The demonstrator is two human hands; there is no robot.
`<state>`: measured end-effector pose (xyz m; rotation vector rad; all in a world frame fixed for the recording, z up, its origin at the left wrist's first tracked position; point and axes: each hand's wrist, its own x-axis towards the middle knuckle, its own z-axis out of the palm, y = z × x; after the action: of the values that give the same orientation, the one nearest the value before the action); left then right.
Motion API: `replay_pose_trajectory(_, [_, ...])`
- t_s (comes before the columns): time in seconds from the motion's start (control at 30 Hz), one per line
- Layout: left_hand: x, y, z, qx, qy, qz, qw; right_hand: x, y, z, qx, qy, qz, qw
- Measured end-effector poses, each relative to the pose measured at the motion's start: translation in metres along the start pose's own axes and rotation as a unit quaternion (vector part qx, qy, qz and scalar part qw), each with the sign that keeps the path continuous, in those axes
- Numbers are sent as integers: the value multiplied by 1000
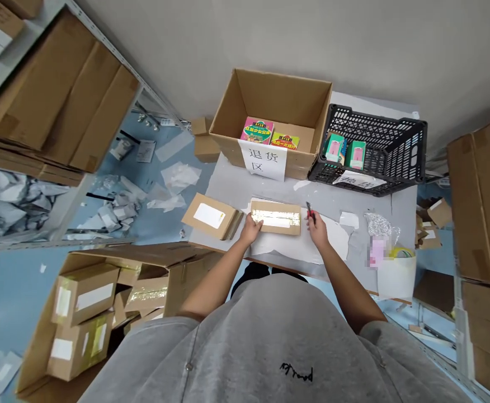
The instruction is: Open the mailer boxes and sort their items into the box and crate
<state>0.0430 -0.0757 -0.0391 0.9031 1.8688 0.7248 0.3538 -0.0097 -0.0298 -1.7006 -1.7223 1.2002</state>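
My left hand (pixel 251 228) grips the left end of a flat cardboard parcel (pixel 276 228), its thumb on top. Shiny clear tape and a white label run across the parcel's upper face. To the right of it, my right hand (pixel 317 228) is closed around a red and black box cutter (pixel 310 214), which points up and away from me, apart from the parcel. White paper (pixel 329 240) lies on the table beneath. Left of my left hand rests a stack of flat cardboard parcels (pixel 205 215), the top one bearing a white label.
Behind the parcel stand an open carton (pixel 224 131) with colourful books and a black plastic crate (pixel 396 151) holding small green boxes. Bubble wrap (pixel 379 225) and a white bin (pixel 396 277) are at right. A big carton (pixel 35 358) of taped boxes sits at lower left.
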Motion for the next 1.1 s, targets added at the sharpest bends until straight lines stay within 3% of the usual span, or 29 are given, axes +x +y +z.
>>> replay_pose_trajectory(0.13, [6, 10, -1, -18, 0, 0, 1000, 12, -67, 29, -99, -132, -129, 978])
replay_pose_trajectory(0.3, [9, 22, -2, -26, -12, 39, 999, 34, -118, 72, -278, -219, -131, 926])
replay_pose_trajectory(0.43, [5, 24, -2, 4, 0, 0, 1000, 41, -126, 82, -320, -223, -120, 913])
replay_pose_trajectory(0.6, [9, 30, -4, 75, -7, -66, 995, 41, -126, 78, -318, -220, -120, 914])
replay_pose_trajectory(0.87, [10, 27, -3, -48, 4, -57, 997, 42, -128, 78, -333, -224, -161, 902])
replay_pose_trajectory(1.1, [13, 30, -4, 58, -19, -62, 996, 42, -143, 79, -366, -251, -152, 883])
